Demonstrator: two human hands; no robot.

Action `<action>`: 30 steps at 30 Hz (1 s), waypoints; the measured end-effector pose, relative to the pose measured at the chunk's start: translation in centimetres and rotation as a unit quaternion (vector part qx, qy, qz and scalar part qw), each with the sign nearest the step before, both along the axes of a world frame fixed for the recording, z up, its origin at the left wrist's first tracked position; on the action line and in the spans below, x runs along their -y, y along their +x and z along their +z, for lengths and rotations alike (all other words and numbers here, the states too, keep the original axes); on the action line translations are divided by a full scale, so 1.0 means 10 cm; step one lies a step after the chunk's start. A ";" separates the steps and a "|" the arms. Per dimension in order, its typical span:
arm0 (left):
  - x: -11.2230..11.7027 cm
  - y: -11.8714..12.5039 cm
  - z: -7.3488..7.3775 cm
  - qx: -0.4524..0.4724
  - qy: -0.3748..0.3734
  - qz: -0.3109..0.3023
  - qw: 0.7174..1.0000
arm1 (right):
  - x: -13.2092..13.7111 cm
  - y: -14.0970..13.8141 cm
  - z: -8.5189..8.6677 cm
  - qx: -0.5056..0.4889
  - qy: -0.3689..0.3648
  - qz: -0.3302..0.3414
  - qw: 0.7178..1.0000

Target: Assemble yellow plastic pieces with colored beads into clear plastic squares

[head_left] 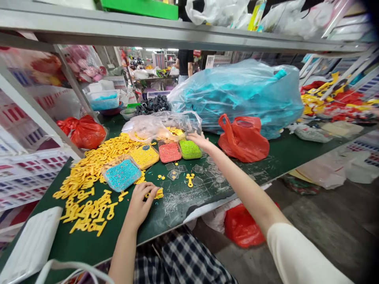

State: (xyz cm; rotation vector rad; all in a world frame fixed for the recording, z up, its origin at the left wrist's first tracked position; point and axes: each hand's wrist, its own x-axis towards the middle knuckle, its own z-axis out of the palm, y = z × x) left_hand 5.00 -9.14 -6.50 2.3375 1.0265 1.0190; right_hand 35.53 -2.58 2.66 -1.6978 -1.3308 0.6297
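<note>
My left hand rests on the green tabletop, fingers curled over a yellow plastic piece that partly shows beyond the fingertips. Stretched forward, my right hand has its fingers extended at the back edge of a tray of green beads, by a clear plastic bag; it holds nothing visible. Left of the green beads sit trays of pinkish-red beads, yellow beads with a dark round item on top, and blue beads. Many loose yellow plastic pieces are heaped at the left.
A red plastic bag stands right of my right hand, before a big bag of turquoise pieces. Small clear plastic squares lie mid-table. A shelf beam crosses overhead. A white packet lies at the left edge.
</note>
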 end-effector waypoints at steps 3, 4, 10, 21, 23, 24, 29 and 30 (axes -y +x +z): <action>0.01 -0.01 -0.01 -0.002 -0.010 0.010 1.000 | 0.47 -0.07 -0.22 0.081 0.011 0.022 0.996; 0.01 -0.01 -0.01 -0.002 -0.013 0.013 1.000 | 0.63 -0.07 -0.30 0.102 0.010 0.039 0.994; 0.03 -0.01 -0.03 0.002 -0.028 0.031 0.999 | 1.07 0.08 -0.80 0.439 -0.035 0.106 0.892; 0.10 0.00 0.02 -0.001 -0.059 0.049 0.997 | 0.78 0.34 -0.91 0.434 0.018 0.121 0.892; 0.10 0.01 0.03 -0.002 -0.069 0.050 0.996 | 0.75 0.33 -0.93 0.449 0.012 0.106 0.887; 0.11 0.01 0.03 -0.002 -0.073 0.050 0.996 | 0.74 0.33 -0.94 0.458 0.012 0.102 0.883; 0.11 0.02 0.05 0.003 -0.083 0.048 0.995 | 0.70 0.42 -0.91 0.493 0.039 0.112 0.862; 0.11 0.02 0.06 0.001 -0.083 0.049 0.995 | 0.68 0.41 -0.88 0.492 0.057 0.110 0.862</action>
